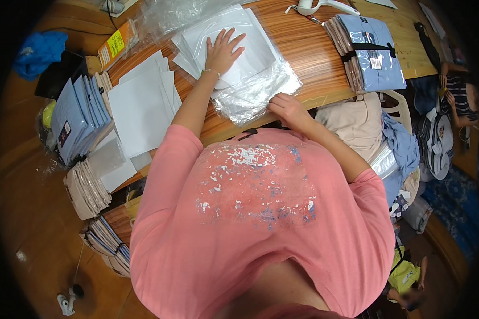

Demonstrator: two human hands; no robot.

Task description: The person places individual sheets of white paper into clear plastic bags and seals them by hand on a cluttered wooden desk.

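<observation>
My left hand (223,52) lies with fingers spread on a stack of white sheets (258,58), which seem to be covered by clear plastic. The crinkled lower part of a clear plastic bag (250,101) reaches toward the table's front edge. At its right corner my right hand (289,110) has its fingers curled closed on the plastic; the fingertips are partly hidden. More clear plastic bags (178,15) are heaped beyond my left hand.
Loose white sheets (141,109) lie on the wooden table (298,50) at left, beside packed blue shirts (77,119). A strapped stack of folded shirts (375,58) and a white tape dispenser (324,7) sit at right. Clothes cover a chair (398,109); other people are near the right edge.
</observation>
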